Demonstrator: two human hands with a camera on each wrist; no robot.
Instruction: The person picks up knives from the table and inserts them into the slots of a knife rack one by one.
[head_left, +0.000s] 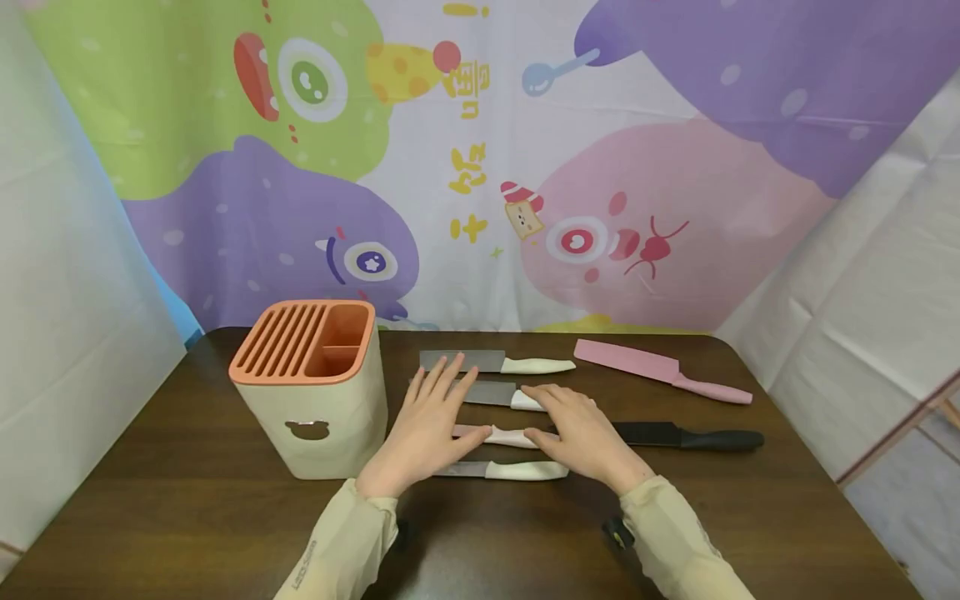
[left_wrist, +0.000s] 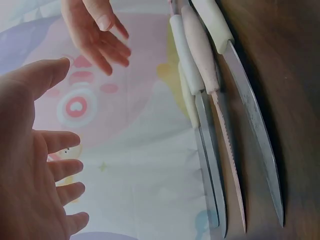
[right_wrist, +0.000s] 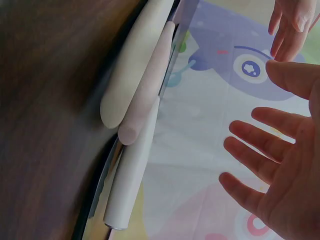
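Observation:
My left hand (head_left: 423, 421) hovers over the blades of several knives laid in a row, its fingers straight and spread. Over their handles is my right hand (head_left: 585, 433), also with fingers extended. Both wrist views show the hands apart from the knives, holding nothing. Farthest back in the row lies a broad-bladed knife with a cream handle (head_left: 537, 366). Nearer come a white-handled knife (head_left: 491, 393), partly hidden by the hands, a pale pink serrated knife (left_wrist: 200, 47), and a cream-handled knife (head_left: 527, 471) with a long pointed blade (left_wrist: 256, 125).
A cream knife holder (head_left: 330, 450) with an orange slotted top (head_left: 273, 367) stands upright at the left. To the right lie a pink cleaver (head_left: 630, 359) and a black knife (head_left: 720, 440). A cartoon-printed curtain (head_left: 487, 283) hangs behind the brown table (head_left: 495, 550).

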